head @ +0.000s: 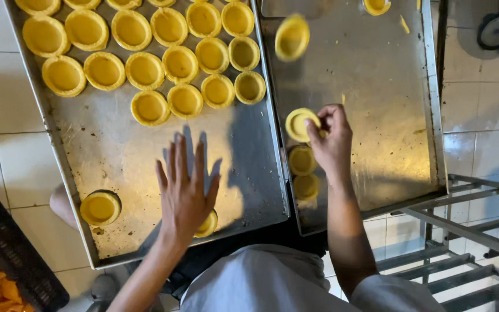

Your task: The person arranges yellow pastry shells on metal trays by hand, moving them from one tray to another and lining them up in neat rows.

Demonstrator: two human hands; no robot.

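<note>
A small round yellow pastry shell (299, 123) sits pinched between the fingertips of the right hand (331, 141), at that hand's left side, tilted above the right metal tray (388, 115). Two more shells (302, 160) lie on the tray just below it, near the wrist. The left hand (185, 193) is spread flat with fingers wide over the left tray (116, 156), holding nothing; one shell (208, 225) peeks out touching its right edge, another (100, 208) lies well apart to its left. Rows of shells (145, 69) fill that tray's far end.
</note>
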